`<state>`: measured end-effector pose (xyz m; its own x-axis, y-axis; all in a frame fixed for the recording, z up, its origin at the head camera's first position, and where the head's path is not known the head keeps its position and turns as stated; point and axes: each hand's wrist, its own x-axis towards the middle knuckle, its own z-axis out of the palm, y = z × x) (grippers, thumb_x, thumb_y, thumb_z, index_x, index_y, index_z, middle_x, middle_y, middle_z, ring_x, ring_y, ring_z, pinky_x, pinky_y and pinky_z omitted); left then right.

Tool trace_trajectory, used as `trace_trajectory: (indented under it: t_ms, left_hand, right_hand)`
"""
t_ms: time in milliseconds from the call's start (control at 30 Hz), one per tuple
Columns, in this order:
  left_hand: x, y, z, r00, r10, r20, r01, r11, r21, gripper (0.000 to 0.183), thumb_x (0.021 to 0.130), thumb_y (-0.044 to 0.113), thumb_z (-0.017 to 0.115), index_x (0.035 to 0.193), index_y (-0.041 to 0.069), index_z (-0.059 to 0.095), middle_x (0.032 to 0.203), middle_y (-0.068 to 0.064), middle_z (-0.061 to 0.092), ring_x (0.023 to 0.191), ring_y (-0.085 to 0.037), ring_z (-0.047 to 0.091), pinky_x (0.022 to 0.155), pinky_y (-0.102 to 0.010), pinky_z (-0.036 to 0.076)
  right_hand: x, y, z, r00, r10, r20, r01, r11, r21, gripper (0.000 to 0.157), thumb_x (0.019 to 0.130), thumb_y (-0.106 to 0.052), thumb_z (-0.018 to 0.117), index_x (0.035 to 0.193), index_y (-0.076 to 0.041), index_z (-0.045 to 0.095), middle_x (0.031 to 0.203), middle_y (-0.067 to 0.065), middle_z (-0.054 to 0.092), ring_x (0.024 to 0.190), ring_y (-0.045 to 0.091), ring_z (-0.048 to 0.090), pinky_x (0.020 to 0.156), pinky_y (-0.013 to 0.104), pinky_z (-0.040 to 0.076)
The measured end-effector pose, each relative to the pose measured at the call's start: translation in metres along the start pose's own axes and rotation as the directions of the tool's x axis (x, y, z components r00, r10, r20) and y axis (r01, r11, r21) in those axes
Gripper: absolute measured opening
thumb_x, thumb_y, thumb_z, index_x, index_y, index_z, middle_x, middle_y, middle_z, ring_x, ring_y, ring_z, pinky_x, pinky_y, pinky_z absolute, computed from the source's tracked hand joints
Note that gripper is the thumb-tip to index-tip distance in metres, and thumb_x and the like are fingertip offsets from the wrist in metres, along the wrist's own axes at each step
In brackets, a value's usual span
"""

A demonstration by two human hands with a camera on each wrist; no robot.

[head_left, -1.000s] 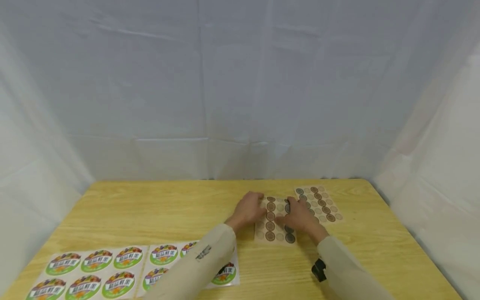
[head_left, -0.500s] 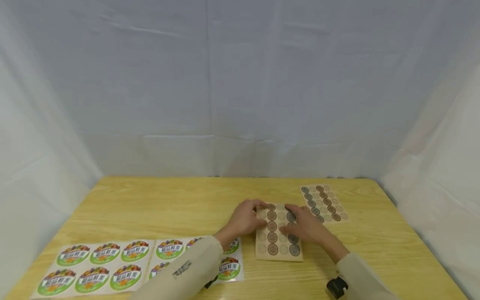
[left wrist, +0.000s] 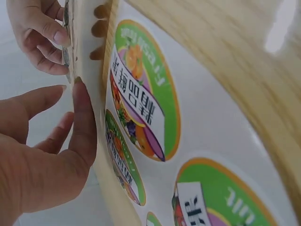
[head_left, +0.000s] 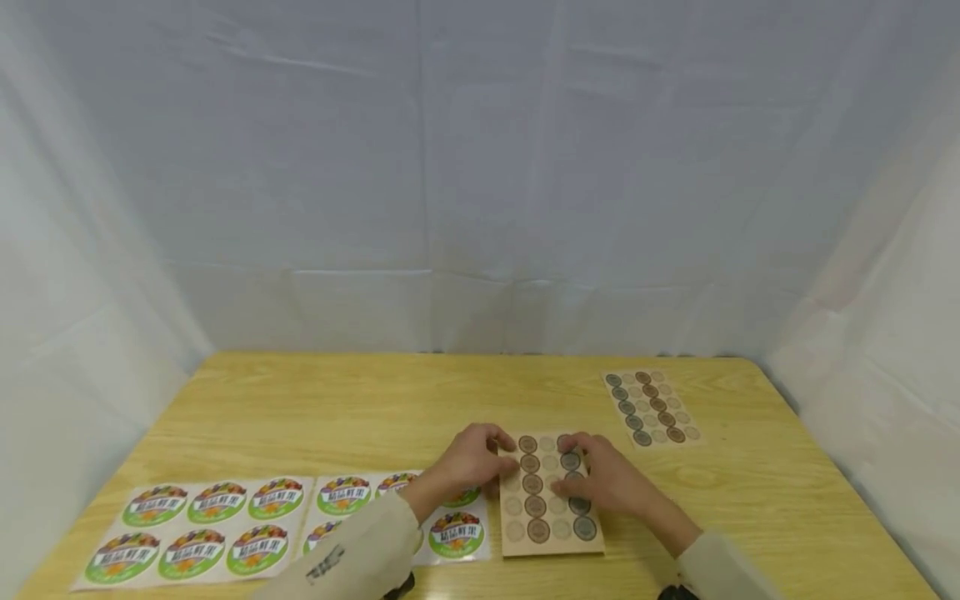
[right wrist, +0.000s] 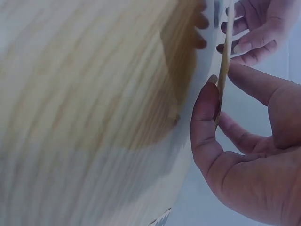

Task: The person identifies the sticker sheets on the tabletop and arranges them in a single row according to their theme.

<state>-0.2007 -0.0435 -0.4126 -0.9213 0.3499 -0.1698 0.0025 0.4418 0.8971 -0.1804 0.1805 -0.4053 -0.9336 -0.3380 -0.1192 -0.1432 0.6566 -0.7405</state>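
Both hands hold a tan sheet of small round stickers (head_left: 556,542), in columns of brown, pale and dark blue-grey circles. Its left edge is pinched by my left hand (head_left: 467,460), thumb on the near side. On the right edge my right hand (head_left: 613,479) grips it, thumb lying over the face. In the right wrist view the sheet (right wrist: 225,70) appears edge-on between finger and thumb, apart from the table, where shadows fall. The left wrist view shows both hands at its edges, close to a white sheet of fruit stickers (left wrist: 202,113).
Large round fruit labels on white sheets (head_left: 309,500) lie along the table's front left, partly under the left sleeve (head_left: 360,550). Another small round-sticker sheet (head_left: 652,408) lies at the back right. A wood-grain table (head_left: 337,408) ends at a pale curtain (head_left: 480,167).
Both hands have drawn the small sticker sheet toward the table's front, away from the sheet at the back right. It looks lifted and tilted now. The view has shifted slightly.
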Motion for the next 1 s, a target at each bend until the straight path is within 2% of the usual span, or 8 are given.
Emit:
trace_trajectory:
  t_ms: [200, 367, 533, 700, 1000]
  left_hand:
    - [-0.005, -0.002, 0.002, 0.999, 0.028, 0.028, -0.031, 0.996, 0.081, 0.022, 0.082, 0.004, 0.069, 0.101, -0.005, 0.064, 0.075, -0.009, 0.052, 0.056, -0.018, 0.058, 0.050, -0.029, 0.050]
    - [-0.009, -0.002, 0.003, 0.999, 0.046, 0.007, -0.047, 0.981, 0.189, 0.024, 0.079, 0.006, 0.070, 0.101, -0.003, 0.066, 0.077, -0.006, 0.053, 0.062, -0.016, 0.056, 0.055, -0.029, 0.049]
    - [-0.013, 0.002, 0.004, 0.997, 0.072, -0.024, -0.060, 0.941, 0.333, 0.026, 0.074, 0.006, 0.071, 0.099, 0.000, 0.067, 0.089, -0.008, 0.061, 0.074, -0.019, 0.054, 0.068, -0.036, 0.049]
    - [-0.014, 0.007, 0.006, 0.995, 0.102, -0.024, -0.079, 0.884, 0.461, 0.029, 0.070, 0.007, 0.073, 0.099, 0.002, 0.067, 0.096, -0.010, 0.063, 0.084, -0.024, 0.057, 0.076, -0.041, 0.049]
    - [-0.014, 0.009, 0.005, 0.993, 0.113, -0.020, -0.083, 0.829, 0.553, 0.031, 0.069, 0.009, 0.076, 0.098, 0.003, 0.067, 0.093, -0.007, 0.062, 0.085, -0.023, 0.057, 0.078, -0.039, 0.048]
  right_hand:
    - [-0.003, -0.003, 0.009, 0.998, 0.066, -0.001, -0.066, 0.996, -0.064, 0.043, 0.078, -0.022, 0.080, 0.113, -0.010, 0.059, 0.107, 0.011, 0.047, 0.091, 0.023, 0.046, 0.080, 0.042, 0.041]
    - [-0.004, -0.007, 0.015, 0.996, 0.087, -0.017, -0.088, 0.991, -0.098, 0.048, 0.076, -0.024, 0.081, 0.117, -0.011, 0.060, 0.109, 0.012, 0.049, 0.095, 0.023, 0.051, 0.088, 0.048, 0.042]
    - [-0.005, -0.009, 0.018, 0.999, 0.040, -0.006, -0.041, 0.989, -0.145, 0.050, 0.076, -0.023, 0.081, 0.118, -0.007, 0.059, 0.109, 0.014, 0.048, 0.094, 0.023, 0.051, 0.088, 0.048, 0.044]
    - [-0.005, -0.009, 0.021, 1.000, 0.030, -0.005, -0.031, 0.982, -0.186, 0.051, 0.077, -0.023, 0.081, 0.119, -0.006, 0.058, 0.111, 0.015, 0.047, 0.095, 0.023, 0.053, 0.087, 0.048, 0.045]
    - [-0.005, -0.010, 0.024, 0.999, 0.034, -0.009, -0.035, 0.978, -0.204, 0.054, 0.077, -0.024, 0.081, 0.122, -0.006, 0.058, 0.116, 0.017, 0.043, 0.097, 0.025, 0.053, 0.084, 0.047, 0.047]
